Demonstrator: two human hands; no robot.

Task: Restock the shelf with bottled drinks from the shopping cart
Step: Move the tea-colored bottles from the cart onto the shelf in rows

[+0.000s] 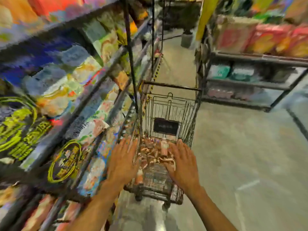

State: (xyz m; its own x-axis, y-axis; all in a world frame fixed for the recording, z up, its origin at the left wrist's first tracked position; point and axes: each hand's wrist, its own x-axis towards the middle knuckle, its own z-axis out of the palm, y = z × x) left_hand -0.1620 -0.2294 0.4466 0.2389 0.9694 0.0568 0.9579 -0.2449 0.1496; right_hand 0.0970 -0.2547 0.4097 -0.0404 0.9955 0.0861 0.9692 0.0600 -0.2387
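At the bottom of the frame two bare forearms reached forward, and both hands hung palm down over the near end of the shopping cart [168, 110]. The left hand [122, 161], lower centre, had its fingers straight and slightly spread over the cart's left wall, holding nothing. The right hand [181, 161], just to its right, was likewise flat with fingers extended and empty; whether either touched the wire could not be told. Between and just beyond them, in the bottom of the wire basket, lay a blurred heap of bottled drinks [150, 154] in pinkish-orange tones, with one upright bottle [164, 146] standing near the right hand's fingertips. A dark placard [165, 126] hung on the cart's far wall above the heap. The cart stood on a smooth grey concrete floor [233, 147] that filled the right half of the view and carried a faint white line [248, 185] at lower right. Close along the cart's left side ran a tall metal shelf [93, 90], its tiers packed with colourful packages smeared by blur from lower left to upper left. Across the aisle, at upper right, a dark rack [250, 82] held boxes in red and orange above and teal packs below. Farther up the centre, a yellow-and-black striped strip [156, 72] edged the shelving, and a grey bin [186, 40] stood on the floor at the aisle's far end.
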